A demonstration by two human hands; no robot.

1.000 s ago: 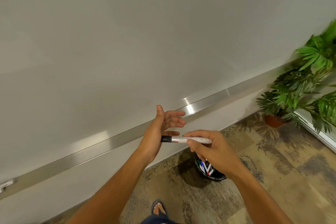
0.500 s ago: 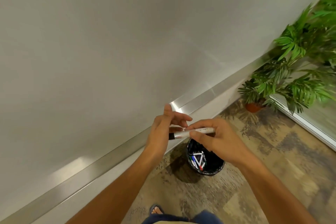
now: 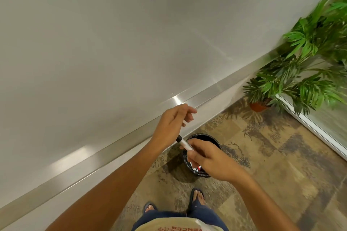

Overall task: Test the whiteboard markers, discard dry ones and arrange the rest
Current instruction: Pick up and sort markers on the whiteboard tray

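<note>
My right hand [image 3: 208, 159] pinches a white whiteboard marker [image 3: 185, 144] by its body. Its black end points up and to the left, and it hangs over a black waste bin [image 3: 206, 136] on the floor. Several discarded markers [image 3: 197, 169] show inside the bin below my hand. My left hand [image 3: 171, 124] hovers just above the marker's black end with curled fingers. A small white bit peeks out under them, and I cannot tell what it is. The whiteboard [image 3: 112, 43] fills the upper left, with its metal ledge [image 3: 105, 154] running diagonally.
A potted palm [image 3: 296, 77] in a terracotta pot [image 3: 258, 106] stands in the corner at the right, beside a white window frame [image 3: 319, 131]. My feet in sandals [image 3: 197, 197] are on the patterned carpet just before the bin.
My view tipped downward and the bin came under my hands. The right hand swung the marker from level to tilted over the bin. The left hand lifted off the marker's black end.
</note>
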